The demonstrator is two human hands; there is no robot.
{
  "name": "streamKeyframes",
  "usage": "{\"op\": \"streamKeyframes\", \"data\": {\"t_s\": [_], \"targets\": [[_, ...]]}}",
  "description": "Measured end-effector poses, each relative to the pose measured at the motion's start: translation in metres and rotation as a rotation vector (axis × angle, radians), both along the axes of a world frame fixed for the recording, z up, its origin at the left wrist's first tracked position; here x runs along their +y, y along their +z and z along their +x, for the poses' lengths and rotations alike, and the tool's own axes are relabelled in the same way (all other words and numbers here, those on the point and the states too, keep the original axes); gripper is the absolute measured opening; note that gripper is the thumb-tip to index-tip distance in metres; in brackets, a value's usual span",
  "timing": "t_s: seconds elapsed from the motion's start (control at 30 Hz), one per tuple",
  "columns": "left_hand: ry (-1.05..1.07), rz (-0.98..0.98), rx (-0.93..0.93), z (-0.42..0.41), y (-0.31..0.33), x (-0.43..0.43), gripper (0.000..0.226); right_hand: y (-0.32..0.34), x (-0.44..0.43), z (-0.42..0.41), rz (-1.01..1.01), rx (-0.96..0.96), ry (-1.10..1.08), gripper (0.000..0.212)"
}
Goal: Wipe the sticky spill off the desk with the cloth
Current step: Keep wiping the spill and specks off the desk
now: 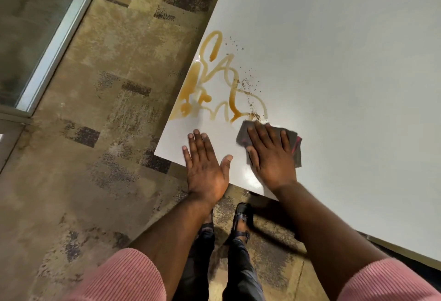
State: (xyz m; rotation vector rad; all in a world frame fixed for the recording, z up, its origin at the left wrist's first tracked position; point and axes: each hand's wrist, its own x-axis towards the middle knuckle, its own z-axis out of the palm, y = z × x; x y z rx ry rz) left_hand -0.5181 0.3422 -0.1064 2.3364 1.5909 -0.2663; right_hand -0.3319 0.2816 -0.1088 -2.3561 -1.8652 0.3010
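An amber sticky spill (216, 87) runs in looping trails near the left edge of the white desk (346, 62), with brown crumbs scattered along its right side. A folded dark grey cloth (294, 148) with a red edge lies flat on the desk just below the spill's lower right end. My right hand (269, 155) presses down on the cloth with fingers spread. My left hand (205, 164) rests flat and empty on the desk corner, left of the cloth, just below the spill.
The desk's corner (157, 151) and near edge sit close to my hands. Patterned brown carpet (95, 133) covers the floor on the left. A glass panel with a metal frame (55, 45) stands at the far left. My feet (241, 214) are under the desk edge.
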Motion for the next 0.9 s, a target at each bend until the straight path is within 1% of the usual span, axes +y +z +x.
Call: {"op": "streamKeyframes", "data": {"t_s": [0.07, 0.13, 0.17, 0.3, 0.37, 0.6, 0.67, 0.77, 0.83, 0.9], "targets": [[0.0, 0.002, 0.0, -0.001, -0.002, 0.001, 0.088, 0.003, 0.03, 0.004, 0.007, 0.02, -0.085, 0.055], [-0.007, -0.002, 0.01, -0.001, -0.002, 0.001, 0.089, 0.005, 0.04, 0.0, 0.006, 0.026, -0.137, 0.055], [-0.007, -0.011, 0.015, 0.0, -0.001, 0.001, 0.089, 0.005, 0.035, -0.005, 0.016, 0.024, -0.13, 0.055], [-0.004, -0.039, 0.005, 0.0, 0.002, 0.002, 0.089, 0.003, -0.015, -0.027, 0.01, 0.015, 0.019, 0.057], [0.001, -0.052, -0.01, 0.0, 0.003, 0.002, 0.089, 0.001, -0.019, -0.025, -0.004, 0.025, 0.038, 0.057], [0.01, 0.001, -0.035, 0.0, -0.004, 0.002, 0.088, 0.0, 0.074, -0.005, 0.026, 0.027, -0.05, 0.054], [0.015, -0.008, -0.026, 0.0, -0.004, 0.002, 0.087, -0.001, 0.07, -0.009, 0.041, 0.045, 0.001, 0.054], [0.017, -0.029, -0.022, 0.003, -0.001, 0.003, 0.088, -0.002, 0.036, -0.003, 0.043, 0.063, 0.177, 0.055], [0.019, -0.019, -0.032, 0.003, 0.001, 0.002, 0.088, -0.001, 0.026, 0.012, 0.039, 0.07, 0.206, 0.055], [0.025, 0.001, -0.028, 0.004, 0.002, 0.002, 0.088, 0.0, 0.043, 0.028, 0.037, 0.048, 0.182, 0.054]]}}
